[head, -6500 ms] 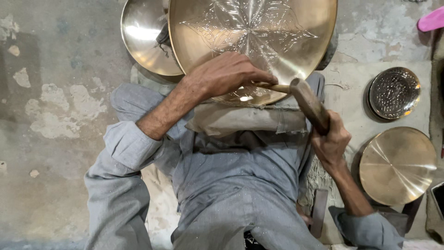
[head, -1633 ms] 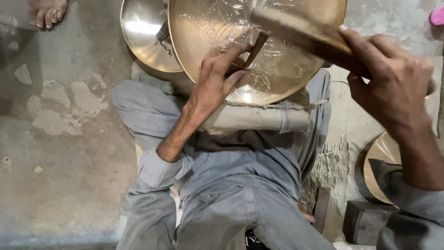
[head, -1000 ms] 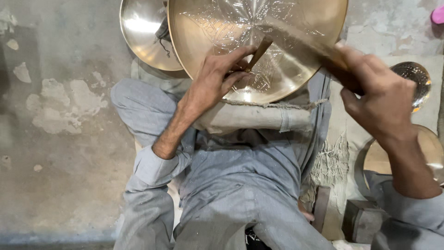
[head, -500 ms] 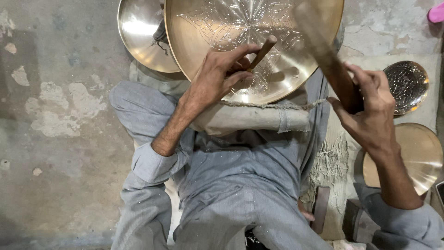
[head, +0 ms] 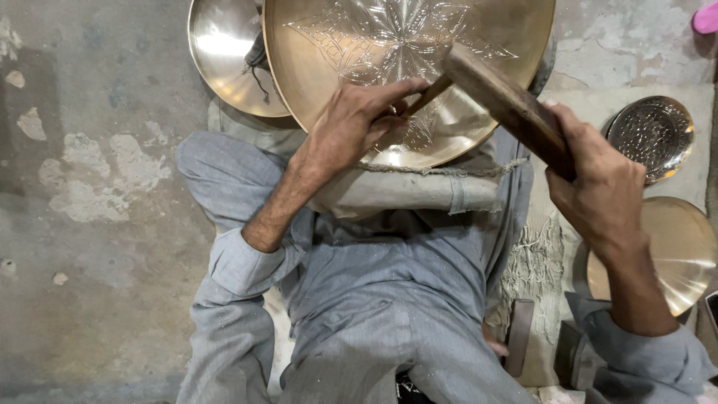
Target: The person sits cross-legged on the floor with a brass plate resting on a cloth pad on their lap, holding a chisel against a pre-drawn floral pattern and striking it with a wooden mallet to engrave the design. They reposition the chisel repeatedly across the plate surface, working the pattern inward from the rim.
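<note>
Large round brass tray (head: 351, 67) with an engraved floral star pattern, propped at the top centre, its lower edge resting on a grey cloth roll (head: 419, 191) across the lap of the seated person. Left hand (head: 355, 123) lies on the tray's lower face, fingers closed around a thin brown chisel-like punch (head: 426, 96) whose tip meets the metal under the hand. Right hand (head: 598, 187) is wrapped tight around the handle end of a dark wooden mallet (head: 508, 105); mallet head sits just at the punch's upper end, contact cannot be made out. Behind the tray's left edge, partly covered by it, a plain polished brass bowl (head: 224, 60). To the right on the floor, a small round embossed silver-toned dish (head: 649, 136), and below it, behind the right forearm, a plain round brass plate (head: 673, 254). Grey trousers and sleeves fill the lower centre. Worn grey concrete floor (head: 90, 224), patchy, on the left. Pink object (head: 705, 16) at top right corner, kind unclear.
</note>
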The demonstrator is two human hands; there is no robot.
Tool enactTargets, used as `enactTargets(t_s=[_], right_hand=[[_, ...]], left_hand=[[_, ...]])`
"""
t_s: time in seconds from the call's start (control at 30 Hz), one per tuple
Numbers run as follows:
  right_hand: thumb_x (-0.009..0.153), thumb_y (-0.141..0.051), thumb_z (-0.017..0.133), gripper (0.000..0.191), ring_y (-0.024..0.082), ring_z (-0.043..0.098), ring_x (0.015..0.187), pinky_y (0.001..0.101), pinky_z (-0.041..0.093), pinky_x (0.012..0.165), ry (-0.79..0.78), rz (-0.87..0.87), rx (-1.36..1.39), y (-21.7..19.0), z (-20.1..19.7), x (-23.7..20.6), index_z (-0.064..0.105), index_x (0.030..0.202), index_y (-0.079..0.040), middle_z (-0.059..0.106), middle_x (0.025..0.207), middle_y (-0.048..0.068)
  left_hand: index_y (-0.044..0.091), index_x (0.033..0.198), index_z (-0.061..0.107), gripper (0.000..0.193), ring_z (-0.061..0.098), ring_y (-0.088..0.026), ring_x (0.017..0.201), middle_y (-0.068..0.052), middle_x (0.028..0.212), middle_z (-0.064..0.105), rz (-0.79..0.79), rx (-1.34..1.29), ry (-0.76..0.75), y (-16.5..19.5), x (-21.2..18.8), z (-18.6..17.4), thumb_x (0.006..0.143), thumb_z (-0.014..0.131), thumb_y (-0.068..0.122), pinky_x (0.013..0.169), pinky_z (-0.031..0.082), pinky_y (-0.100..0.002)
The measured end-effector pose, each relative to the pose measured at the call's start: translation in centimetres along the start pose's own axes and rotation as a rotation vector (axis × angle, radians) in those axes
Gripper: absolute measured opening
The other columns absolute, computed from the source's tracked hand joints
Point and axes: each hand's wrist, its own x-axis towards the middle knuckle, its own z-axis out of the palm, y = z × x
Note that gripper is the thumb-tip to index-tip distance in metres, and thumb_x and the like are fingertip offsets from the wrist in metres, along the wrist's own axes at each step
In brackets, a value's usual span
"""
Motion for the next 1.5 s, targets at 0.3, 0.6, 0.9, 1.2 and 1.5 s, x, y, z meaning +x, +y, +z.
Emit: enactTargets(t_s=[0.3,0.6,0.9,1.2,1.5], right_hand=[[0.094,0.0,0.072,0.064,0.025,0.071,0.086,0.0392,0.062,0.072,0.09,0.037,-0.039,0.3,2.8,-1.6,0.049,0.154,-0.007,0.073,0.111,0.015],[0.103,0.001,0.068,0.049,0.024,0.066,0.083,0.0362,0.059,0.074,0.217,0.091,0.228,1.1,5.7,-4.2,0.046,0.146,-0.004,0.067,0.106,0.016],[0.1,0.001,0.068,0.04,0.026,0.068,0.08,0.0368,0.058,0.073,0.216,0.16,0.273,1.3,7.8,-6.9,0.048,0.135,-0.003,0.068,0.096,0.017],[0.098,0.003,0.067,0.032,0.029,0.07,0.087,0.0404,0.058,0.078,0.268,0.094,0.262,2.1,9.2,-8.7,0.051,0.125,-0.003,0.068,0.097,0.019],[0.1,-0.007,0.066,0.033,0.028,0.069,0.075,0.0415,0.061,0.067,0.109,0.283,0.152,2.4,9.4,-9.2,0.054,0.129,0.0,0.068,0.093,0.016]], left_hand=[[0.02,0.143,0.058,0.059,0.078,-0.012,0.082,0.0,0.102,0.081,0.007,0.156,-0.075,-0.4,0.7,0.5,0.089,0.078,0.007,0.076,0.067,-0.03],[0.024,0.14,0.062,0.052,0.072,-0.011,0.071,0.0,0.093,0.079,0.016,0.195,-0.197,1.0,1.5,-0.7,0.091,0.075,0.01,0.074,0.064,-0.032],[0.02,0.135,0.064,0.055,0.062,-0.012,0.068,0.003,0.081,0.072,0.177,0.194,-0.249,1.5,2.2,-1.4,0.084,0.081,0.028,0.074,0.06,-0.036],[0.026,0.136,0.067,0.041,0.057,-0.011,0.077,0.007,0.089,0.074,0.139,0.326,-0.319,1.1,2.2,-1.1,0.095,0.067,0.024,0.08,0.054,-0.031],[0.03,0.138,0.066,0.042,0.05,-0.01,0.067,0.004,0.072,0.058,0.106,0.377,-0.44,1.1,2.1,-0.9,0.096,0.064,0.022,0.065,0.051,-0.026]])
